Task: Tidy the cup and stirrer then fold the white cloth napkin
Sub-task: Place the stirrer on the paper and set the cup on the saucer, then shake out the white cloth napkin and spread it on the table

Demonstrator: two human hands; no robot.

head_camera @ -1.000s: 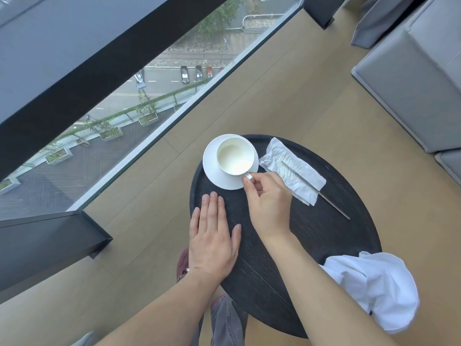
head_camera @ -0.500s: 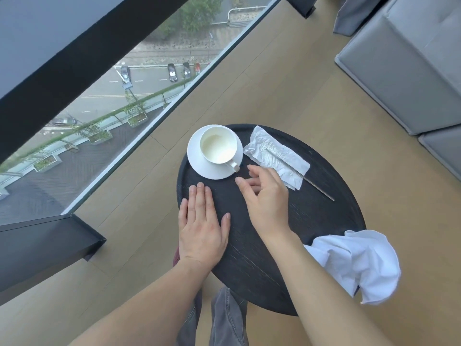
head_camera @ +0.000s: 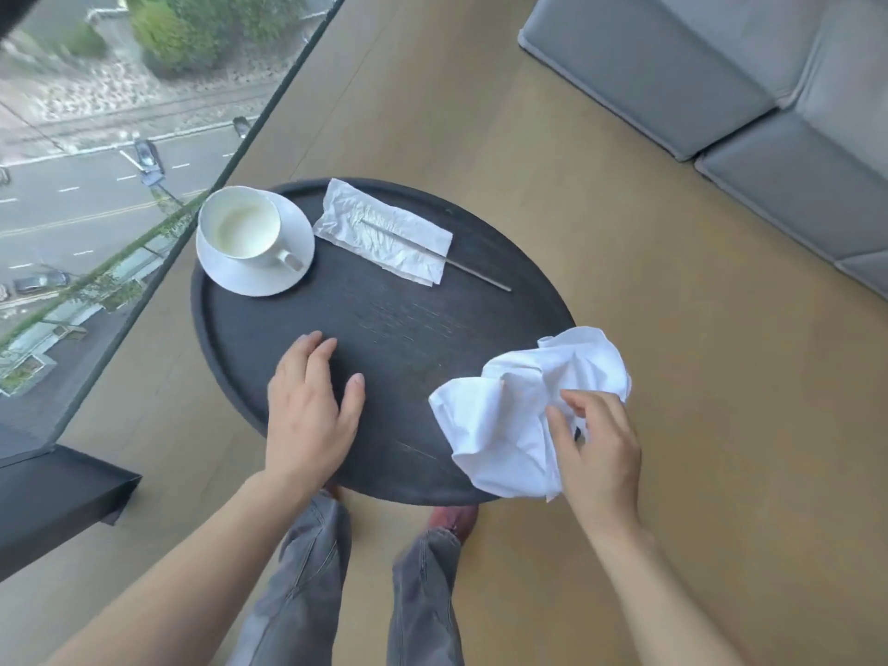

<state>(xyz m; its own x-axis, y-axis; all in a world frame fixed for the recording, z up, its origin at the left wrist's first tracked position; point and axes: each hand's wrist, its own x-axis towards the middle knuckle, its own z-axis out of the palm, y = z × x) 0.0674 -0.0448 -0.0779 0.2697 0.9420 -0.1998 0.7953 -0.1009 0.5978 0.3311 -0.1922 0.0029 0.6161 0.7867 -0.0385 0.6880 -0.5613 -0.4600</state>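
A white cup (head_camera: 242, 229) with a pale milky residue stands on a white saucer (head_camera: 259, 276) at the far left of a round black table (head_camera: 384, 319). To its right a thin metal stirrer (head_camera: 473, 270) lies across a crumpled paper napkin (head_camera: 384, 233). The white cloth napkin (head_camera: 509, 415) sits bunched at the table's near right edge, hanging partly over it. My left hand (head_camera: 307, 411) rests flat on the table, fingers apart, holding nothing. My right hand (head_camera: 598, 454) hovers at the cloth's right side with fingers spread, fingertips touching the fabric but not closed on it.
A glass wall (head_camera: 144, 209) runs close along the table's left side, with a street far below. Grey sofa cushions (head_camera: 721, 79) stand at the upper right. A dark ledge (head_camera: 57, 502) juts out at the lower left. My legs and shoes are under the table's near edge.
My right hand let go of the cup handle and moved right and toward me to the cloth napkin. The left hand stayed flat on the table. The view shifted right.
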